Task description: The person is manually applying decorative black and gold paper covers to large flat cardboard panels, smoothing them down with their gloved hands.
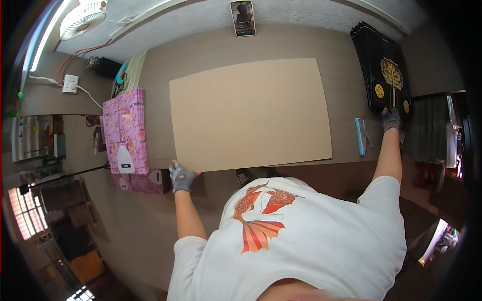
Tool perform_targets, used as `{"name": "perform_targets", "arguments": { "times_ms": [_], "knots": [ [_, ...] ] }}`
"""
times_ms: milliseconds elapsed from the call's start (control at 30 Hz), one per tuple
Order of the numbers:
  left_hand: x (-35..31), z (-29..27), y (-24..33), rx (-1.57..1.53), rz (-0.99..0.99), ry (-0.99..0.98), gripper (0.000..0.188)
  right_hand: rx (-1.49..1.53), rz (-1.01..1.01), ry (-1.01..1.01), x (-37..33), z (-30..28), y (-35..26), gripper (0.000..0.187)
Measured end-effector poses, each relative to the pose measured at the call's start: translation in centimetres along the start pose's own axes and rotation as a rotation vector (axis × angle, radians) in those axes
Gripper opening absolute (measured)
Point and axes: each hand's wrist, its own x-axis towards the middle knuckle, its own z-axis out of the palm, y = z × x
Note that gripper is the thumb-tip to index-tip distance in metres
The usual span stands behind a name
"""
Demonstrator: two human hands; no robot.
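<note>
A large tan cardboard sheet (251, 115) lies flat across the middle of the table. My left hand (183, 177), in a grey fingerless glove, is open at the sheet's near left corner, with thumb and fingers spread apart. At the right end of the table rests a stack of black, gold-printed flat pieces (389, 75). My right hand (390, 120), gloved the same way, has its fingers closed at the near edge of that stack. How many pieces it grips is hidden.
Pink floral folded pieces (125, 130) are piled at the left. A blue-handled cutting tool (360, 136) lies beside the black stack. At the back, a phone (243, 18) leans on the wall. A fan (83, 22) and a power socket (70, 84) are at the far left.
</note>
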Motion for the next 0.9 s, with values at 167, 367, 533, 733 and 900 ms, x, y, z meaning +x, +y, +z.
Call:
{"name": "perform_targets", "arguments": {
  "times_ms": [167, 367, 533, 733, 900],
  "knots": [
    [-2.0, -1.3, 0.2, 0.02, -0.015, 0.075, 0.122, -1.188, -0.392, -0.243, -18.6, 6.0, 14.5, 0.038],
    [-0.9, -0.8, -0.8, -0.059, 0.082, 0.178, 0.098, -2.214, -0.395, -0.512, -34.5, 6.9, 23.7, 0.083],
    [0.7, -2.7, -1.4, -0.278, 0.157, 0.252, 0.069, -2.2, -0.231, -0.315, -35.6, 6.7, 24.4, 0.087],
    [4.7, -4.2, -4.1, -1.249, 0.166, -0.338, 0.035, -2.213, -0.368, -0.485, -30.7, 4.1, 23.4, 0.081],
    [5.7, -5.9, -3.0, -1.15, 0.08, -0.468, 0.037, -1.367, 0.023, -0.526, -25.2, 2.0, 20.2, 0.047]
  ]
}}
